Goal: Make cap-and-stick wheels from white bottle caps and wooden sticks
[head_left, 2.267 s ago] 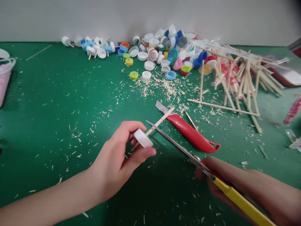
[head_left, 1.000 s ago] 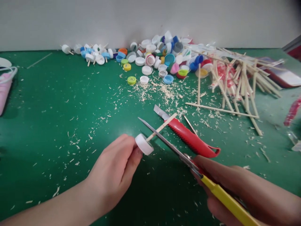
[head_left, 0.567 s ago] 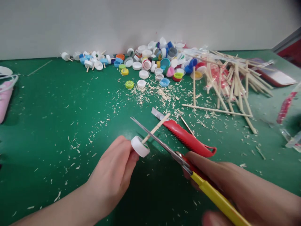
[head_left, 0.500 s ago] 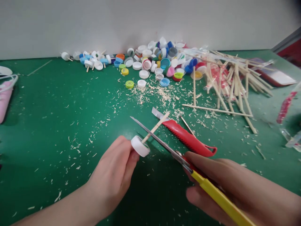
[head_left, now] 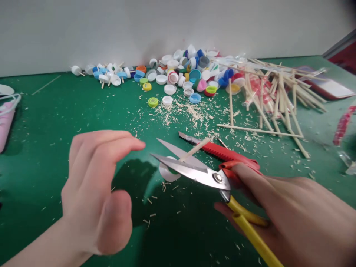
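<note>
My right hand (head_left: 294, 207) grips a pair of scissors (head_left: 191, 172) with red and yellow handles, the blades parted. Behind the blades is a white bottle cap (head_left: 167, 172) with a thin wooden stick (head_left: 196, 149) rising out of it at a slant; the blades partly cover it. To the left, my left hand (head_left: 97, 189) is held above the table with fingers curved and thumb apart, nothing between them. A red utility knife (head_left: 222, 151) with its blade out lies just beyond the scissors, partly covered by my right hand.
Bottle caps in many colours (head_left: 172, 78) are heaped along the wall. Caps on short sticks (head_left: 109, 74) lie at the back left. Wooden sticks (head_left: 283, 96) and plastic wrapping (head_left: 257, 89) fill the back right. Shavings (head_left: 191, 109) cover the green table (head_left: 55, 122). A pink object (head_left: 6, 124) is at the left edge.
My left hand has let go of the white cap with its stick and moved left, opening. The scissors have turned, showing both blades parted in front of the cap.
</note>
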The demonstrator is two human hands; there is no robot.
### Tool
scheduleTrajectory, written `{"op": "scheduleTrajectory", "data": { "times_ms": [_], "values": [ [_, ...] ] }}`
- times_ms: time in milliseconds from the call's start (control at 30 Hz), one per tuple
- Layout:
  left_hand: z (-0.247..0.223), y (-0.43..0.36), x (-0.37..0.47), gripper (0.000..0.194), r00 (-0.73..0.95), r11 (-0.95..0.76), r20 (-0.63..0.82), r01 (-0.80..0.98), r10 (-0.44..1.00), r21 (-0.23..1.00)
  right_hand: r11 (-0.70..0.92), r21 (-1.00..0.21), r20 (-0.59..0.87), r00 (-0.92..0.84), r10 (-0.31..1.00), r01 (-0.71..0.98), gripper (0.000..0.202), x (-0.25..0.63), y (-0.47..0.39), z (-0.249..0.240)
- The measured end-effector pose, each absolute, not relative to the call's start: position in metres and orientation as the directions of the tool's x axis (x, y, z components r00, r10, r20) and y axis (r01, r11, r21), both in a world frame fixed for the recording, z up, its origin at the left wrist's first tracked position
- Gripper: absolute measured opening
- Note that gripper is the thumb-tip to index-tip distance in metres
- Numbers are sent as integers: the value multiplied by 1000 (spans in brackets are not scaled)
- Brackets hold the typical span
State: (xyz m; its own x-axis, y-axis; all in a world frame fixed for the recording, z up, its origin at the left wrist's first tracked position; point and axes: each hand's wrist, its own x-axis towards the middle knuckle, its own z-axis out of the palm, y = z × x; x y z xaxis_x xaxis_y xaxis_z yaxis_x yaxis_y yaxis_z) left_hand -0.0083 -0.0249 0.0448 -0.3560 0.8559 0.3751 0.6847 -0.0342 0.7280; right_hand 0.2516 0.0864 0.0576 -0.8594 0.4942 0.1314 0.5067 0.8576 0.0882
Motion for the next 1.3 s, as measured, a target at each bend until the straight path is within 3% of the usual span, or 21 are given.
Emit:
{"op": "scheduleTrajectory", "data": {
  "times_ms": [33, 167, 267, 367, 467, 633, 867, 1133, 1300],
  "values": [
    [49, -22, -9, 45, -296, -77, 491, 792, 819, 606, 856, 135, 141, -865, 481, 498, 33, 251, 87, 57],
    [60, -12, -10, 45, -6, -194, 578, 939, 816, 283, 848, 261, 162, -887, 432, 461, 33, 245, 90, 56],
    [59, -6, -14, 51, 135, -229, 568, 968, 812, 98, 851, 309, 170, -905, 390, 425, 29, 237, 93, 55],
    [54, 1, -15, 60, 305, -319, 655, 942, 692, -102, 877, 297, 211, -922, 326, 378, 27, 230, 95, 54],
    [53, 5, -13, 62, 415, -354, 645, 906, 642, -231, 896, 294, 243, -933, 265, 331, 30, 227, 96, 55],
    [56, 5, -11, 62, 436, -311, 640, 900, 633, -305, 895, 321, 275, -934, 226, 311, 33, 222, 93, 57],
    [45, 8, -19, 57, 425, -363, 673, 900, 606, -241, 919, 271, 219, -948, 230, 285, 27, 219, 91, 54],
    [44, 10, -18, 65, 448, -407, 665, 884, 597, -231, 926, 232, 194, -947, 255, 297, 33, 217, 86, 56],
    [45, 10, -19, 69, 469, -422, 643, 874, 606, -241, 933, 215, 228, -944, 239, 288, 22, 218, 86, 54]
  ]
}}
